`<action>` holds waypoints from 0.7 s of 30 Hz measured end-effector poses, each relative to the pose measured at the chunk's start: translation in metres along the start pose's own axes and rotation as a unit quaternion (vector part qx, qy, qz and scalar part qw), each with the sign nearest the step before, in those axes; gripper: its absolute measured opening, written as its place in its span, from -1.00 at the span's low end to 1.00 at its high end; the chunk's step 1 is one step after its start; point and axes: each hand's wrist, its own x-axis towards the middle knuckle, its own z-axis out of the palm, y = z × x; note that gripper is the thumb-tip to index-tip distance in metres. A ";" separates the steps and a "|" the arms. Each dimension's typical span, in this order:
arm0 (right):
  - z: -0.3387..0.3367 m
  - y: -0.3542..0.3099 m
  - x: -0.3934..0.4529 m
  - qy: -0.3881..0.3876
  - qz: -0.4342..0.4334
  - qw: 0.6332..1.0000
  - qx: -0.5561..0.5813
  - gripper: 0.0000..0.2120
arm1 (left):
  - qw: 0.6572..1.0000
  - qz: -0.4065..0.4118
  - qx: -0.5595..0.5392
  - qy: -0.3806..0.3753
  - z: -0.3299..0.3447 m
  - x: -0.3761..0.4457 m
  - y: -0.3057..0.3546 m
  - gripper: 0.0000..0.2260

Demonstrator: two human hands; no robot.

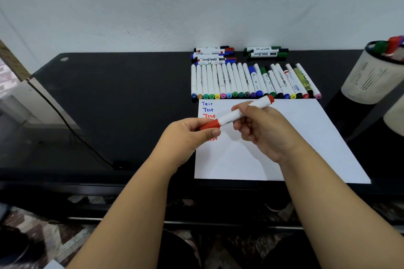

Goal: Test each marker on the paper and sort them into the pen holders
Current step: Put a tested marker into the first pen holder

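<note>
1. Above the white paper, two hands held one red marker up in the air.
2. The left hand pinched the red cap with its thumb and fingers.
3. The right hand had its fingers curled round the white body of the marker.
4. The paper lay on a black desk, and the word "Test" was written on it in blue and red.
5. A long row of markers lay side by side just behind the paper.
6. More markers lay in small piles by the wall.
7. A white mesh pen holder stood on the right with markers inside it.
</note>
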 end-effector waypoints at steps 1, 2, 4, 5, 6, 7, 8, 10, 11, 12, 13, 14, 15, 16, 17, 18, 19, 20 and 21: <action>-0.002 -0.001 0.000 0.008 -0.001 1.000 -0.010 -0.85 | 1.000 -0.002 -0.002 -0.007 0.000 0.000 0.001 -0.92; -0.004 -0.002 0.000 0.013 -0.002 1.000 -0.017 -0.87 | 1.000 -0.003 -0.002 -0.016 0.000 0.000 0.001 -0.94; -0.009 -0.003 0.001 0.018 -0.003 1.000 -0.022 -0.90 | 0.999 -0.010 0.002 -0.036 0.000 0.000 0.002 -0.94; -0.012 -0.004 0.001 0.019 0.000 1.000 -0.022 -0.91 | 0.999 -0.015 -0.002 -0.043 0.000 0.000 0.002 -0.94; -0.015 -0.004 0.001 0.018 0.006 1.000 -0.022 -0.93 | 0.999 -0.019 -0.009 -0.046 0.000 0.000 0.001 -0.94; -0.018 -0.004 0.001 0.015 0.013 1.000 -0.021 -0.94 | 0.999 -0.021 -0.020 -0.046 0.001 0.000 0.002 -0.94; -0.020 -0.003 0.001 0.011 0.020 1.000 -0.017 -0.94 | 0.998 -0.023 -0.030 -0.043 0.002 0.000 0.002 -0.94; -0.022 0.000 0.002 0.005 0.028 1.000 -0.001 -0.96 | 0.998 -0.033 -0.038 -0.035 0.005 0.001 0.001 -0.92; -0.022 0.002 0.003 0.003 0.029 1.000 0.007 -0.97 | 0.998 -0.038 -0.038 -0.033 0.006 0.002 0.000 -0.91; -0.022 0.004 0.003 0.001 0.030 0.999 0.014 -0.97 | 0.998 -0.042 -0.038 -0.033 0.007 0.002 0.000 -0.91; -0.022 0.006 0.004 -0.003 0.030 0.999 0.018 -0.96 | 0.998 -0.046 -0.039 -0.033 0.008 0.003 -0.001 -0.90; -0.023 0.007 0.005 -0.007 0.031 0.999 0.021 -0.94 | 0.997 -0.050 -0.041 -0.033 0.009 0.004 -0.002 -0.90; -0.023 0.008 0.005 -0.011 0.032 0.999 0.022 -0.90 | 0.997 -0.052 -0.043 -0.033 0.010 0.005 -0.003 -0.89; -0.024 0.008 0.005 -0.016 0.032 0.999 0.021 -0.85 | 0.997 -0.053 -0.046 -0.032 0.011 0.005 -0.004 -0.88; -0.024 0.009 0.006 -0.020 0.032 0.999 0.021 -0.82 | 0.997 -0.053 -0.049 -0.030 0.011 0.006 -0.004 -0.88; -0.024 0.009 0.006 -0.024 0.031 0.999 0.020 -0.81 | 0.997 -0.052 -0.052 -0.026 0.012 0.007 -0.005 -0.88; -0.024 0.010 0.006 -0.026 0.029 0.999 0.021 -0.81 | 0.997 -0.050 -0.054 -0.021 0.013 0.008 -0.005 -0.88; -0.024 0.010 0.008 -0.028 0.027 0.999 0.022 -0.81 | 0.997 -0.047 -0.054 -0.016 0.014 0.009 -0.006 -0.88; -0.023 0.011 0.008 -0.028 0.025 0.999 0.024 -0.82 | 0.998 -0.045 -0.053 -0.011 0.014 0.010 -0.006 -0.88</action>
